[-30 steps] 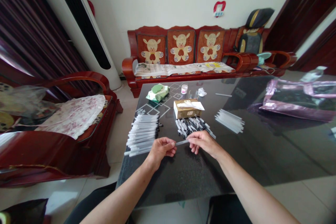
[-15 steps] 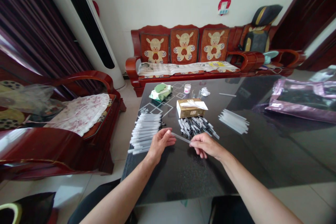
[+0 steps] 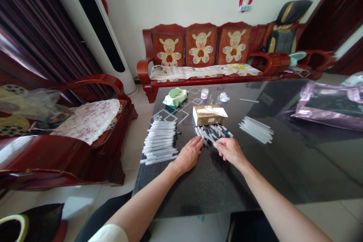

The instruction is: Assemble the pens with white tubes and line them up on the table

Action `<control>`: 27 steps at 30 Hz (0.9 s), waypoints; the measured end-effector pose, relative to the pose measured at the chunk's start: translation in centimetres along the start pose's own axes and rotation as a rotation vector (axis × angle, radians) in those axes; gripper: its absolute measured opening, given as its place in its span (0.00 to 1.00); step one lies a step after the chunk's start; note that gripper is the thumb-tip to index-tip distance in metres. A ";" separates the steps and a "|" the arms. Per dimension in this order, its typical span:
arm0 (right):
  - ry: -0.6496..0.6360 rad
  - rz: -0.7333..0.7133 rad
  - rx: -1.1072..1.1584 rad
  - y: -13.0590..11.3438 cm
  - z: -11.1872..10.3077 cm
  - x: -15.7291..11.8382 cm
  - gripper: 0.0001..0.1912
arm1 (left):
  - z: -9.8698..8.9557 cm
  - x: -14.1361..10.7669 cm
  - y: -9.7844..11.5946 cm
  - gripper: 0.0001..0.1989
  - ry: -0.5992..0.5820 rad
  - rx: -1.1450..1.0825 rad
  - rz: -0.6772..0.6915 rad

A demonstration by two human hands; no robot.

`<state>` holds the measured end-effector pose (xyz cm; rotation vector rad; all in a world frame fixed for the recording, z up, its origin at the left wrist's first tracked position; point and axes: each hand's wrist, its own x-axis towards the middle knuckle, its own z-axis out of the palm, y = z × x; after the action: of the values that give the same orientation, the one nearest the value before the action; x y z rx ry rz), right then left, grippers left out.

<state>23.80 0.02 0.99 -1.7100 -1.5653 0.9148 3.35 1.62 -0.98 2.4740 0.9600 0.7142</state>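
My left hand [image 3: 190, 154] lies with its fingers stretched out at the near left edge of a loose pile of black-and-white pen parts [image 3: 211, 133]. My right hand [image 3: 230, 152] is at the pile's near right edge, thumb and forefinger pinched together; what is between them is too small to make out. To the left of my left hand lies a row of whitish pen barrels [image 3: 160, 141], several with black ends pointing right. Further right of my right hand is a stack of translucent plastic tubes [image 3: 256, 130].
Behind the pile stands a tissue box [image 3: 208, 120]. Farther back on the dark table [image 3: 204, 193] are a green wipes pack [image 3: 175, 98], a small white tub [image 3: 204, 93], a crumpled tissue [image 3: 224, 97] and a single tube [image 3: 248, 100]. A purple-edged plastic bag [image 3: 329, 115] lies at right.
The translucent tube held between both hands earlier is no longer seen between them. Both hands have moved to the pile of pen parts, and my left hand has flattened out.
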 end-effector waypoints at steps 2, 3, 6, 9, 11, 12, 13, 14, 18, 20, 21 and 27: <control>-0.004 0.003 -0.002 -0.1 0.2 0.1 0.13 | 0.1 0.0 -0.4 0.27 -0.032 0.039 0.027; -0.007 0.007 -0.003 -0.1 0.3 0.2 0.13 | 0.1 -0.1 -0.6 0.26 -0.044 0.056 0.034; -0.019 0.009 -0.001 -0.2 0.4 0.2 0.13 | 0.0 -0.4 -0.6 0.24 -0.047 0.087 0.027; -0.020 0.006 -0.001 -0.3 0.2 0.1 0.13 | -0.3 -0.6 -0.4 0.23 -0.039 0.098 -0.010; -0.015 0.012 -0.002 -0.2 0.0 0.1 0.13 | -0.5 -0.6 -0.2 0.22 -0.046 0.111 -0.041; -0.011 0.015 -0.002 -0.1 -0.1 0.1 0.13 | -0.6 -0.6 -0.1 0.21 -0.050 0.117 -0.053; -0.006 0.017 -0.003 0.0 -0.2 0.1 0.13 | -0.6 -0.6 -0.1 0.20 -0.053 0.121 -0.061; -0.002 0.018 -0.003 0.0 -0.2 0.1 0.12 | -0.7 -0.6 0.0 0.20 -0.058 0.120 -0.064; 0.003 -0.001 0.010 0.2 -0.5 0.3 0.13 | -0.4 -0.5 0.1 0.23 -0.056 0.102 -0.026; 0.011 -0.015 0.016 0.1 -0.6 0.3 0.13 | 0.0 -0.4 0.0 0.28 -0.019 0.116 -0.031; 0.016 -0.018 0.018 0.1 -0.6 0.3 0.14 | 0.2 -0.3 -0.2 0.30 -0.004 0.130 -0.035; 0.020 -0.013 0.029 0.1 -0.7 0.3 0.13 | 0.7 -0.3 -1.1 0.30 -0.071 0.232 0.026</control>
<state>24.41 0.27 1.27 -1.6813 -1.5410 0.9066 3.02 2.04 -2.22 2.6964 1.0372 0.5463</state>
